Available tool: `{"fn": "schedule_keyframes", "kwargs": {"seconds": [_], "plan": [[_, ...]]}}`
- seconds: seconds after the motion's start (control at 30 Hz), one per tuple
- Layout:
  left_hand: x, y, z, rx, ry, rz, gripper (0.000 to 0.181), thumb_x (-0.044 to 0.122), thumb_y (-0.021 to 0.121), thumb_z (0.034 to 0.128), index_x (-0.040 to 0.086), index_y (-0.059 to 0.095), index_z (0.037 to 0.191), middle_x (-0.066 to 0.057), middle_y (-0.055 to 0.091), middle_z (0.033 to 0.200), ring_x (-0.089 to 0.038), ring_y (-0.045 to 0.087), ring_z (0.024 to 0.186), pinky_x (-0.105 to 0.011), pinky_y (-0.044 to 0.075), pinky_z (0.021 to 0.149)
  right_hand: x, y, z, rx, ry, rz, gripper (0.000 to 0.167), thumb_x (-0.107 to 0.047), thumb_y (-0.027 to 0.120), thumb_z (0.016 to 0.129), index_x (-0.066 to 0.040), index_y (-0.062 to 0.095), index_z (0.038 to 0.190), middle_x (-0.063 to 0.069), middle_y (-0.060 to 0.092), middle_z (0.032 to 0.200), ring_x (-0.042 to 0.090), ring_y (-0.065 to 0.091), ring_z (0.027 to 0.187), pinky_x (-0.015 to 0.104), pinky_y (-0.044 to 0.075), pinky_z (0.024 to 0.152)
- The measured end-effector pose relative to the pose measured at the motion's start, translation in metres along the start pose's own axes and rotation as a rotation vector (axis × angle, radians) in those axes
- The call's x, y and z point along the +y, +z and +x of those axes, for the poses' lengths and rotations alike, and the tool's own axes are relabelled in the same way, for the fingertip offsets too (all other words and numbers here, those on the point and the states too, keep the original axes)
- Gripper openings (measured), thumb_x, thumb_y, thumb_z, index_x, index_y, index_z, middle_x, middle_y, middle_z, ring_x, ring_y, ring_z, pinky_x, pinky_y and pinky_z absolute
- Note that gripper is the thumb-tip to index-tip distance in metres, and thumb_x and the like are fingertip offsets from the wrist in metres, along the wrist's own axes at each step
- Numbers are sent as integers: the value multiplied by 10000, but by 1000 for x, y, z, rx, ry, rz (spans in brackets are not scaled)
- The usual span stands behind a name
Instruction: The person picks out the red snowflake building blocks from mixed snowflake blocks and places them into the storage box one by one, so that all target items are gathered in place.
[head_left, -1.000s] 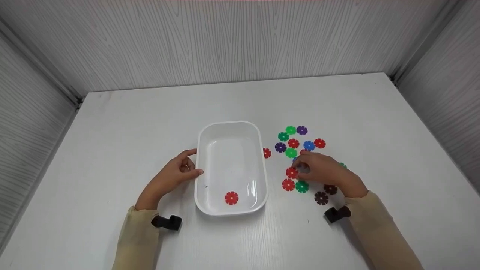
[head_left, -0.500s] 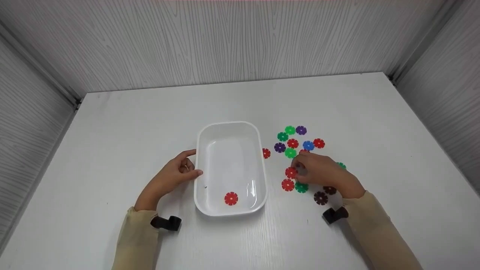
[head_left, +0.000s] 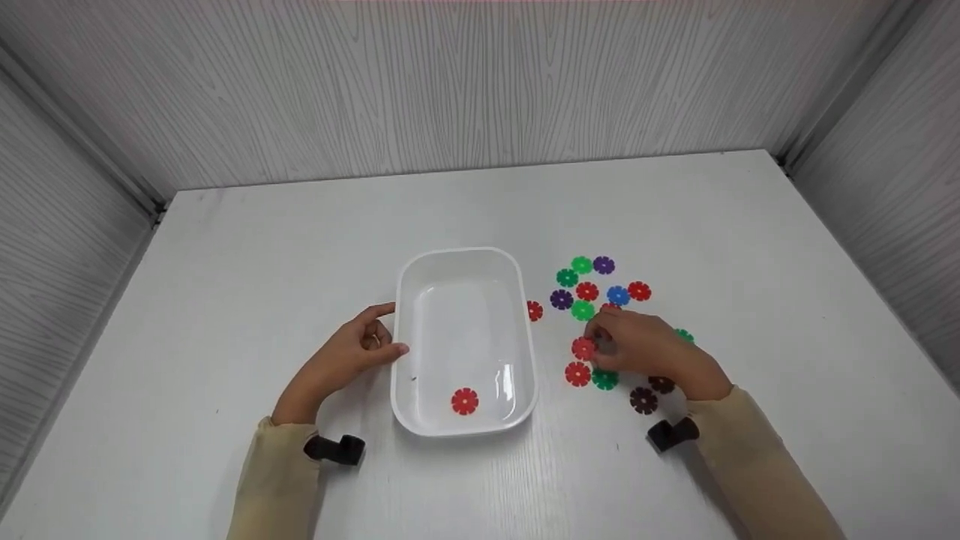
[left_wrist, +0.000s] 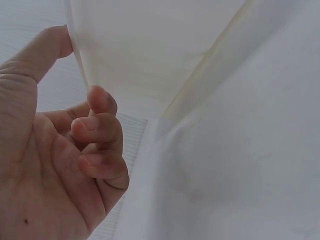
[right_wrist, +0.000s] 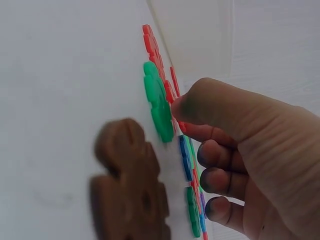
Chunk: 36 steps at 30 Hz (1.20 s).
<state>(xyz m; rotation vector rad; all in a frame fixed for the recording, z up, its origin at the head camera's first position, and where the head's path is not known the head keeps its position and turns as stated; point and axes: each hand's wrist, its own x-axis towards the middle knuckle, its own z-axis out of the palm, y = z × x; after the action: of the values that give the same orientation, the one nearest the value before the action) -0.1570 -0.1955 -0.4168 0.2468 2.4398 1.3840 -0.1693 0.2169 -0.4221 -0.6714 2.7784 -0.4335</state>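
My left hand [head_left: 346,349] grips the left wall of a white rectangular tray [head_left: 401,300], thumb over the rim and fingers outside, as the left wrist view also shows. One red notched plastic disc [head_left: 464,401] lies inside near the tray's front. To the right, my right hand [head_left: 649,343] pinches another red notched disc [head_left: 583,349] by its edge, between thumb and index finger. Just in front of that lie a further red disc [head_left: 577,373] and a green disc [head_left: 604,379]. In the right wrist view the thumb tip is beside the green disc [right_wrist: 159,102].
More notched discs spread behind the right hand, among them purple [head_left: 561,299], light green [head_left: 583,310] and blue [head_left: 618,295]. Brown discs [head_left: 643,400] lie near the right wrist. A red disc [head_left: 534,310] is partly hidden by the tray's right wall. Panels [head_left: 480,90] enclose the white table.
The right fingers have closed in on the red disc, which looks slightly raised now. A blue disc edge seen earlier by the fingers is hidden. The left hand and tray stay put.
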Motion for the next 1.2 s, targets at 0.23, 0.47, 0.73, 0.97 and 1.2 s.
{"fn": "schedule_keyframes", "kwargs": {"seconds": [0.23,0.47,0.73,0.97,1.2], "plan": [[-1,1,-1,5,3,8,689,299,723,854,88,414,1433,-20,520,894,-125,467,753,-226,389,689,0,-2,-2,51,-18,5,397,-262,744,794,-81,615,1122,59,626,1016,190,585,919,383,561,808],[-2,1,-1,-12,9,-33,700,270,719,859,86,388,1448,-1,508,890,-83,462,714,-210,387,683,5,-10,-7,155,-47,19,385,-244,754,804,-81,615,1125,48,615,979,176,576,878,357,557,772],[-1,1,1,-11,6,-18,718,285,719,859,81,378,1457,-8,510,905,-100,455,735,-214,390,684,7,-14,-9,201,-32,63,357,-200,744,802,-76,607,1108,31,588,929,148,541,819,331,536,744],[0,1,1,-11,4,-28,712,283,723,858,79,386,1452,-9,508,898,-98,457,730,-214,386,680,6,-15,-10,261,-76,39,375,-183,760,781,-59,611,1102,47,607,958,151,556,812,334,550,736],[0,1,0,-10,9,-23,706,283,723,858,85,393,1450,-12,506,892,-93,450,706,-214,380,663,4,-17,-9,299,-125,44,383,-145,768,758,-35,611,1089,47,591,898,133,522,781,295,517,681]]}}
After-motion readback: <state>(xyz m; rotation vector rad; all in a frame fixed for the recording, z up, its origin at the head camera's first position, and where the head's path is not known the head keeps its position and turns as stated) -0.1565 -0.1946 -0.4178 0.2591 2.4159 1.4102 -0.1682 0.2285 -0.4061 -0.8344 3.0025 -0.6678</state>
